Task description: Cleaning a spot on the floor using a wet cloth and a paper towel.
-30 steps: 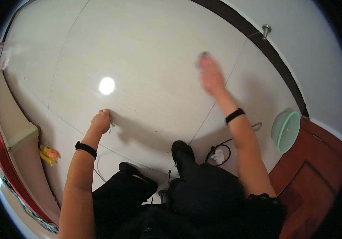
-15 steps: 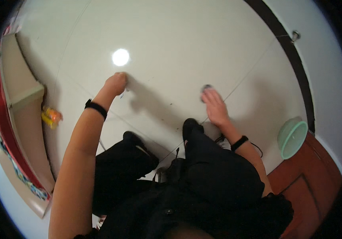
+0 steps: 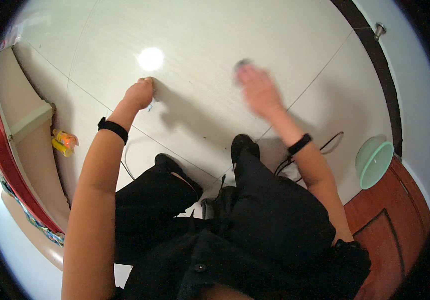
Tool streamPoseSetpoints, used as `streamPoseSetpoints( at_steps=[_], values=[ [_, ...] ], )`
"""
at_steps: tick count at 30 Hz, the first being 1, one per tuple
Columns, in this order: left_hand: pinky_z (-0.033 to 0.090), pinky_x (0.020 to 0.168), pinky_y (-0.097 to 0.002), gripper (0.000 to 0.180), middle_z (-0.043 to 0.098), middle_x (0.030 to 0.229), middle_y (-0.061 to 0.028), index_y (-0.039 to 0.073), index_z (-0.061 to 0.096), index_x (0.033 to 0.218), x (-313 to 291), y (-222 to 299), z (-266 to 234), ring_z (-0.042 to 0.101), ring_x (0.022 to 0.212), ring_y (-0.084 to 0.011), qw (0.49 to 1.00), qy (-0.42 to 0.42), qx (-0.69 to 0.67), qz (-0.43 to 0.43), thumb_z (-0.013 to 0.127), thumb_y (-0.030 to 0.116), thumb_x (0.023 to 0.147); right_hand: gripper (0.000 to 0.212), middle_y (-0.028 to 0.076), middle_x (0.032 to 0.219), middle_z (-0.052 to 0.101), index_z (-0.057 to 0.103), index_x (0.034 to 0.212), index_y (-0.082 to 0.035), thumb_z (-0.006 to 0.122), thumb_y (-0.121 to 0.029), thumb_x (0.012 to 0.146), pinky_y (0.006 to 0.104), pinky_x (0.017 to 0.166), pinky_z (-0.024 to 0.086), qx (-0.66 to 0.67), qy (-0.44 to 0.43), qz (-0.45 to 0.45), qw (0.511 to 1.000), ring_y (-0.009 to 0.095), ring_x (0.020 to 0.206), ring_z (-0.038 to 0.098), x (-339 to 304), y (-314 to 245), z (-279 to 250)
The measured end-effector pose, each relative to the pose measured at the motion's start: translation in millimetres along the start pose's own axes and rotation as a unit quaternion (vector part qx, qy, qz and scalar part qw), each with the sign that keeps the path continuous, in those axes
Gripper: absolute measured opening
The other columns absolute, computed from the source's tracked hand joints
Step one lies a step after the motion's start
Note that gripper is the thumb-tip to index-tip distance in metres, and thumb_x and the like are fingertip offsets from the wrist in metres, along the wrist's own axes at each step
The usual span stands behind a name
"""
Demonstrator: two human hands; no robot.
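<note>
Over the pale tiled floor (image 3: 185,105), my left hand (image 3: 140,93) is closed in a fist. A small white and blue scrap (image 3: 150,106), perhaps paper or plastic, pokes out below its fingers. My right hand (image 3: 261,92) reaches low to the floor, blurred by motion, palm down with the fingers forward. Beneath its fingertips shows the edge of a small dark rounded thing (image 3: 243,63); the fingers cover the rest, so its kind is unclear. Between the hands, a few tiny dark specks (image 3: 205,137) lie on the tiles.
My dark shoes (image 3: 245,147) stand close below the hands. A pale green basin (image 3: 375,162) leans by a red-brown wooden panel (image 3: 382,235) at right. Orange and yellow packets (image 3: 65,142) lie beside the beige furniture (image 3: 30,120) at left. A dark cord (image 3: 331,142) runs near my right forearm.
My right hand has swept forward and slightly left, and the dark thing under its fingers has moved with it. My left hand, still closed, has shifted slightly left and forward.
</note>
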State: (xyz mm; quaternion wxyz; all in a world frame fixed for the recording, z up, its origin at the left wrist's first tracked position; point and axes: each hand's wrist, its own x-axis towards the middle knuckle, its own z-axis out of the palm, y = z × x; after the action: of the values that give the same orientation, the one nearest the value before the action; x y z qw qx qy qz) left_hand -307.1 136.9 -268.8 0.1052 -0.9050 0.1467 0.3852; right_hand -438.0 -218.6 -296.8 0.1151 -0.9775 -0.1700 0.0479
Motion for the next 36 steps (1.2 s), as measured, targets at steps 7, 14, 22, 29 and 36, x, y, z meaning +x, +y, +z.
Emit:
streamPoseSetpoints(
  at_steps=[7, 14, 22, 29, 36],
  values=[
    [0.052, 0.086, -0.0452, 0.025, 0.058, 0.114, -0.0251, -0.001, 0.052, 0.111, 4.5, -11.3, 6.6, 0.061, 0.102, -0.0393, 1.000, -0.008, 0.006, 0.005, 0.049, 0.009, 0.088, 0.043, 0.015, 0.133, 0.051, 0.044, 0.134, 0.000, 0.043, -0.013, 0.093, 0.0414, 0.107, 0.032, -0.215, 0.051, 0.436, 0.872, 0.032, 0.127, 0.043, -169.4, 224.9, -24.9],
    [0.053, 0.082, -0.0451, 0.022, 0.061, 0.108, -0.0254, -0.004, 0.052, 0.108, 0.6, 1.4, -1.0, 0.063, 0.097, -0.0391, 1.000, 0.021, 0.008, 0.016, 0.051, 0.006, 0.088, 0.031, 0.015, 0.113, 0.060, 0.055, 0.122, -0.003, 0.045, -0.014, 0.095, 0.0390, 0.089, 0.046, 0.074, 0.151, 0.334, 0.927, 0.030, 0.102, 0.057, -71.2, 111.2, -35.9],
    [0.051, 0.087, -0.0436, 0.032, 0.057, 0.119, -0.0234, 0.000, 0.051, 0.116, 0.5, 13.7, -12.5, 0.060, 0.105, -0.0368, 1.000, -0.026, -0.002, -0.006, 0.056, 0.010, 0.086, 0.038, 0.006, 0.137, 0.049, 0.060, 0.123, -0.011, 0.046, -0.018, 0.088, 0.0416, 0.102, 0.040, 0.121, -0.124, -0.289, 0.942, 0.022, 0.129, 0.044, 87.9, -122.4, 34.0],
    [0.051, 0.086, -0.0458, 0.025, 0.057, 0.118, -0.0243, -0.001, 0.051, 0.110, 2.4, -5.4, 2.3, 0.060, 0.103, -0.0396, 1.000, 0.011, -0.006, 0.016, 0.050, 0.013, 0.090, 0.039, 0.011, 0.131, 0.049, 0.047, 0.130, -0.008, 0.045, -0.017, 0.091, 0.0465, 0.105, 0.032, -0.043, 0.142, 0.038, 0.988, 0.024, 0.122, 0.046, 124.7, 10.1, 10.4],
    [0.050, 0.086, -0.0465, 0.024, 0.058, 0.115, -0.0243, 0.002, 0.052, 0.111, 6.3, -6.8, 5.9, 0.060, 0.104, -0.0399, 1.000, 0.008, -0.015, 0.025, 0.051, 0.013, 0.089, 0.057, 0.016, 0.153, 0.026, 0.023, 0.148, -0.005, 0.042, -0.023, 0.098, 0.0464, 0.114, 0.020, -0.145, 0.082, 0.430, 0.887, 0.029, 0.141, 0.025, -110.9, 176.8, -7.5]
  ],
)
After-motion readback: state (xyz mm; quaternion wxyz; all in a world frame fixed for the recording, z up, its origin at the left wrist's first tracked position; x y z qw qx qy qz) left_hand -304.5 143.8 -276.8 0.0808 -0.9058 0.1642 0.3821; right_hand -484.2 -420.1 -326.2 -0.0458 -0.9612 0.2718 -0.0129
